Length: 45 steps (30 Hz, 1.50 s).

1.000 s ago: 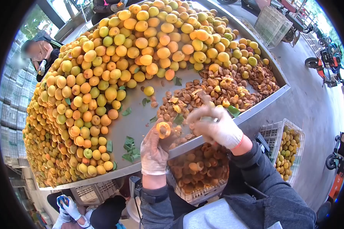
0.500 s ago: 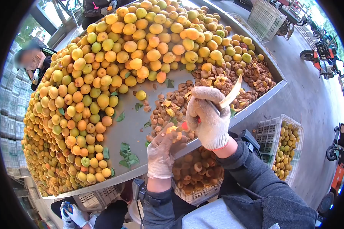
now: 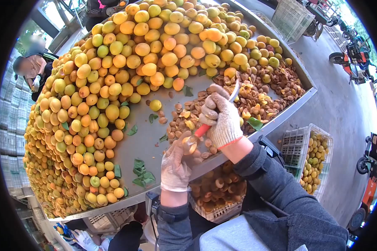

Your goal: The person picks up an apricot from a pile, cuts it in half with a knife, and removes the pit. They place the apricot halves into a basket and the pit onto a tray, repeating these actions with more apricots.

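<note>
My right hand (image 3: 224, 121), in a whitish knit glove with a soiled palm side, is wrapped round a red-handled knife (image 3: 202, 130). Its pale, curved blade points up and away over the pits. The butt of the handle lies right beside an opened apricot (image 3: 190, 144), which my gloved left hand (image 3: 175, 169) pinches between thumb and fingers. Both hands are over the near edge of a metal table (image 3: 143, 138). Behind them spreads a heap of brown apricot pits (image 3: 276, 85) with bits of orange flesh. Whole apricots (image 3: 113, 88) are piled across the left and far side.
Below the table edge stands a crate of apricot halves (image 3: 217, 188). A crate of whole apricots (image 3: 314, 161) is on the floor at right. Green leaves (image 3: 141, 172) lie on the metal. Another person's gloved hand (image 3: 84, 240) shows at lower left; another person (image 3: 34, 69) is at far left.
My right hand has tilted and shifted a little left, so the red handle now shows more fully and the blade points more upright. My left hand still pinches the apricot.
</note>
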Available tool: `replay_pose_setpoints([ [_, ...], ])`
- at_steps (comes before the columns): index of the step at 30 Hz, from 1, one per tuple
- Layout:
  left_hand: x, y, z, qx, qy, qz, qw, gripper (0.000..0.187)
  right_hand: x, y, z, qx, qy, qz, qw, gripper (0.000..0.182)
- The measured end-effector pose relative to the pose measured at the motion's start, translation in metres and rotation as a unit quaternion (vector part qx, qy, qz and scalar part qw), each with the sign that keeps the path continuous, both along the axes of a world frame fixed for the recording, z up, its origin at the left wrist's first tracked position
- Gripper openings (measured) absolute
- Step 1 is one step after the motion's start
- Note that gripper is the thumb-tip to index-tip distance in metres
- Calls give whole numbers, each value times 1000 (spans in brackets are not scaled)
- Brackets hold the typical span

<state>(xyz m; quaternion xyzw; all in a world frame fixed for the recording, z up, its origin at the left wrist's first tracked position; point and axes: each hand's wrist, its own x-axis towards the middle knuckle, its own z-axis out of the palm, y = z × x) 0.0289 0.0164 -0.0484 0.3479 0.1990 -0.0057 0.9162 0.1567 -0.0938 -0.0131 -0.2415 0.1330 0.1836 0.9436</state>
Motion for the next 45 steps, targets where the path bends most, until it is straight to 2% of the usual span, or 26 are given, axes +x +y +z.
replay_pose_setpoints([
  [1,0,-2,-6,35,-18,-1,999,39,1,3,-1,31,41,16,999,19],
  [3,1,-1,-3,70,-36,0,997,37,-1,8,1,-9,57,8,998,19],
  [5,5,5,14,-83,15,54,995,43,2,7,4,-14,22,-18,1000,19],
  [6,6,9,13,-82,14,54,995,43,4,4,9,-26,21,-31,999,19],
  [8,9,15,9,41,3,135,990,43,13,-7,4,-30,-9,-37,999,19],
  [9,10,17,11,41,2,137,990,43,15,-11,3,-25,-27,-39,999,19],
  [11,10,18,17,192,35,155,969,46,15,-12,1,-24,-34,-42,998,20],
  [17,7,20,37,285,71,246,924,36,17,-17,15,-128,-83,-46,987,23],
  [19,-3,23,41,245,12,262,933,33,21,-27,19,-159,-111,-3,981,22],
  [21,-19,23,56,255,-11,32,966,34,22,-34,28,-193,-121,16,974,22],
  [23,-25,28,56,341,-133,-237,900,36,27,-34,35,-380,-159,74,908,22],
  [24,-25,26,59,340,-135,-230,902,36,29,-33,41,-432,-178,115,877,20],
  [25,-22,20,63,408,-188,-280,848,37,35,-25,38,-432,-182,119,875,20],
  [26,-21,18,65,472,-238,-328,783,39,43,-14,29,-513,-298,100,799,20],
  [27,-23,21,62,473,-237,-326,784,39,50,-3,25,-580,-405,77,703,20],
  [28,-24,24,57,458,-189,-272,825,38,54,6,31,-646,-414,108,632,20],
  [29,-27,27,53,439,-139,-216,861,37,67,16,18,-717,-479,93,498,20],
  [30,-29,29,54,439,-136,-213,862,37,74,28,7,-738,-489,100,454,20],
  [31,-31,32,57,380,-80,-157,908,36,79,38,-3,-757,-499,106,408,20],
  [32,-33,35,59,315,-22,-99,944,35,83,45,-12,-753,-504,110,408,20],
  [33,-34,37,60,247,36,-40,967,34,84,50,-17,-753,-529,107,377,21],
  [35,-37,42,55,262,53,1,964,33,90,56,-25,-773,-537,119,315,22],
  [37,-40,46,55,224,58,52,972,32,90,58,-29,-791,-516,149,295,22],
  [41,-42,50,48,219,43,50,974,34,80,58,-20,-795,-494,174,306,23],
  [44,-37,48,46,223,48,76,971,33,73,62,-8,-794,-483,226,291,30],
  [45,-36,49,40,193,27,101,976,35,66,62,1,-754,-466,269,377,33],
])
